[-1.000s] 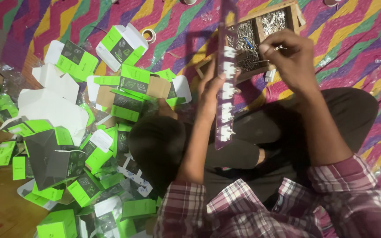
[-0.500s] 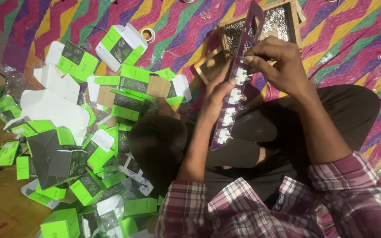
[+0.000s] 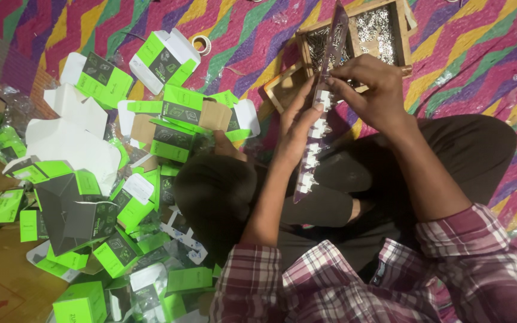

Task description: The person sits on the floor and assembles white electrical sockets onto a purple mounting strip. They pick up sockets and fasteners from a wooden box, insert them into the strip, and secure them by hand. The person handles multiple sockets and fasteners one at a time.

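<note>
1. A mat (image 3: 258,42) with zigzag stripes of pink, purple, green and yellow covers the floor; a person in a plaid shirt and dark trousers sits cross-legged on it.
2. A long narrow strip (image 3: 321,110) with a row of small white pieces along it stands tilted above the lap, its top end reaching over the wooden tray (image 3: 406,42).
3. The left hand (image 3: 297,122) lies along the left side of the strip, fingers stretched out and pressed against it, steadying it from below.
4. The right hand (image 3: 372,90) is at the upper part of the strip, fingers curled and pinched on its edge near the white pieces.
5. The wooden tray sits just beyond the strip on the mat, with compartments holding many small shiny metal bits.
6. Left of the strip, a heap of green and white cartons (image 3: 103,179) spreads over the mat, some folded, some flat.
7. A small roll of tape (image 3: 200,43) lies beyond the cartons, well left of the tray.
</note>
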`<state>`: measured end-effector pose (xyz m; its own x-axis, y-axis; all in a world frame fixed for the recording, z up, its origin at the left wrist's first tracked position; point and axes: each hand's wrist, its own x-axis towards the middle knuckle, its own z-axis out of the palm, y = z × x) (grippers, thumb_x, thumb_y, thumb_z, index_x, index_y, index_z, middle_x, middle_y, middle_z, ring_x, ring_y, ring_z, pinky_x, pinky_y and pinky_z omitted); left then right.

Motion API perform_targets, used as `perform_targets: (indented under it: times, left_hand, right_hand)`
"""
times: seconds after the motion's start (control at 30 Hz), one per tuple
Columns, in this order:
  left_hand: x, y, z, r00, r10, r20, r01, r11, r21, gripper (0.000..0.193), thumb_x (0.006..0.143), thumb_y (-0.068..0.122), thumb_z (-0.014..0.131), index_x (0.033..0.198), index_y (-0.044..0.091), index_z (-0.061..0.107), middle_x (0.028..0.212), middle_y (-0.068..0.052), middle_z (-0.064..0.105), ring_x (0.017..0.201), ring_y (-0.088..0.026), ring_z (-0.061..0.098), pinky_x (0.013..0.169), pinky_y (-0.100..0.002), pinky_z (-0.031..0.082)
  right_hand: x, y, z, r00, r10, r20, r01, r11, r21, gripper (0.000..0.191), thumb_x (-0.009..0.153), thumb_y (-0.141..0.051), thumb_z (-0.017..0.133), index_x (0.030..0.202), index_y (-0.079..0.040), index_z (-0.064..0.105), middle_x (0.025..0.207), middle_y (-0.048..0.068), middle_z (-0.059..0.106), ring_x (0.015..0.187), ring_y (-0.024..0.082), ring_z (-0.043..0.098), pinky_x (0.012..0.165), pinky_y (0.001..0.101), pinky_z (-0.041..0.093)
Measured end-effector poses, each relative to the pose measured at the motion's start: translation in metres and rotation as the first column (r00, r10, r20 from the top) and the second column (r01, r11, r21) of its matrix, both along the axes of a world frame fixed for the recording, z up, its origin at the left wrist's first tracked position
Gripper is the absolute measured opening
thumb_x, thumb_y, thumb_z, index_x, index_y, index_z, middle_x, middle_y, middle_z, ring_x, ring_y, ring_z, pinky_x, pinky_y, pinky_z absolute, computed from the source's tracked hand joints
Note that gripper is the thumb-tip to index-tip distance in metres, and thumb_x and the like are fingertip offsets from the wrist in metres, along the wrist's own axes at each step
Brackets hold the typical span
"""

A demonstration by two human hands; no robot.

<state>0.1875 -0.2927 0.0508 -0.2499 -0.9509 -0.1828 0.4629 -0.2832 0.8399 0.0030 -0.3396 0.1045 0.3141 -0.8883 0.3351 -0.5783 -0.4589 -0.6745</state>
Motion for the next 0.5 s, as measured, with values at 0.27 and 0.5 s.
perform_targets:
  times: [0.27,0.5]
  left_hand:
    - [-0.0017,0.0011,0.0040,0.994,0.025,0.108,-0.011,0.992,-0.125,0.060,0.100,0.017,0.062,0.155,-0.001,0.048,0.151,-0.013,0.056,0.141,-0.019,0.051,0.122,-0.034,0.037]
    - [-0.0014,0.0022,0.0060,0.997,-0.010,0.075,0.018,0.993,-0.119,0.059,0.103,0.018,0.062,0.157,0.001,0.045,0.156,-0.014,0.053,0.146,-0.020,0.048,0.125,-0.034,0.034]
  right_hand:
    - [-0.0060,-0.0023,0.0029,0.999,-0.007,0.051,0.002,0.996,0.094,0.008,0.099,-0.005,0.082,0.105,0.000,0.078,0.099,0.011,0.074,0.090,0.018,0.072,0.079,0.0288,0.057]
    - [-0.0001,0.0021,-0.0043,0.951,-0.136,0.277,0.030,0.934,0.356,0.010,0.105,-0.008,0.072,0.107,0.002,0.070,0.097,0.007,0.071,0.088,0.011,0.070,0.077,0.0249,0.057]
